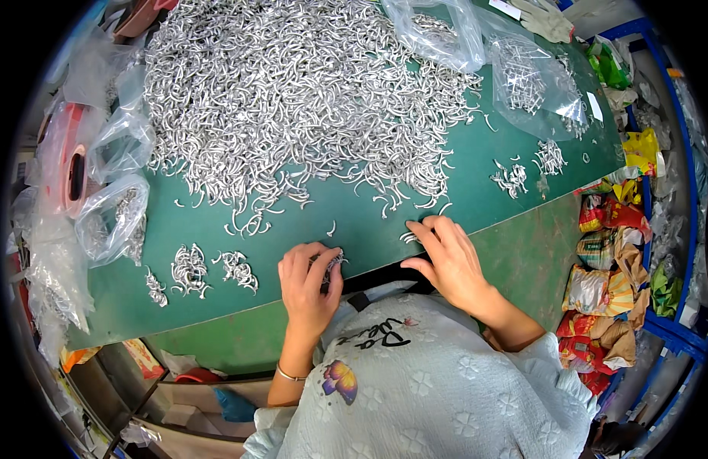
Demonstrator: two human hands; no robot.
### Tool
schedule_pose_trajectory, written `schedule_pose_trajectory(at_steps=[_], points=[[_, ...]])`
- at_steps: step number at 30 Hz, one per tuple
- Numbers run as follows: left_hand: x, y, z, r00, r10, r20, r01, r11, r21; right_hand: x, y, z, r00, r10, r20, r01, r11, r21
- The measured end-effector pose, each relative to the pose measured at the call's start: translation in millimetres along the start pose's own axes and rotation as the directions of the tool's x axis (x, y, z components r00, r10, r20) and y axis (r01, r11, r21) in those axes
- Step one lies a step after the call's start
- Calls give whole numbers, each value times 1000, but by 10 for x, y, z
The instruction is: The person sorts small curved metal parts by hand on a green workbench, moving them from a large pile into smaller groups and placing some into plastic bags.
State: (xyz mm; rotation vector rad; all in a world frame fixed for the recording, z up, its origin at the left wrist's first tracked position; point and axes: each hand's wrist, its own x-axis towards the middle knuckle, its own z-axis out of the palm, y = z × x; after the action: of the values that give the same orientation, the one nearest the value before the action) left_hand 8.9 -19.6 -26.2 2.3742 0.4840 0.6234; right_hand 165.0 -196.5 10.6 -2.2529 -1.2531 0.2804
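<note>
Open green strip near the edge, big metal pile blocking the back.
Bare green table mat [476, 180] lay open between the large heap of curved silvery metal hooks [293, 92] and the near edge. Small hook bundles [189, 269] dotted the left; more small clusters [511, 177] sat right. Clear plastic bags of hooks [113, 218] crowded the left rim, another clear bag [534, 84] the far right.

Bright even overhead light, soft shadows, sharp centre, fisheye bending, black vignette corners
</note>
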Motion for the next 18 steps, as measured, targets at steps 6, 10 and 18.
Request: schedule_pose_trajectory(at_steps=[6, 10, 18], points=[[1, 8, -1, 1000, 7, -6, -7, 1000, 9, -55, 180, 23, 991, -117, 64, 115, 993, 34], [-9, -1, -2, 1000, 4, -7, -4, 1000, 11, -75, 309, 55, 967, -250, 43, 245, 965, 92], [8, 8, 6, 1000, 19, -16, -19, 999, 28, -48, 357, 6, 939, -342, 24, 337, 933, 126]])
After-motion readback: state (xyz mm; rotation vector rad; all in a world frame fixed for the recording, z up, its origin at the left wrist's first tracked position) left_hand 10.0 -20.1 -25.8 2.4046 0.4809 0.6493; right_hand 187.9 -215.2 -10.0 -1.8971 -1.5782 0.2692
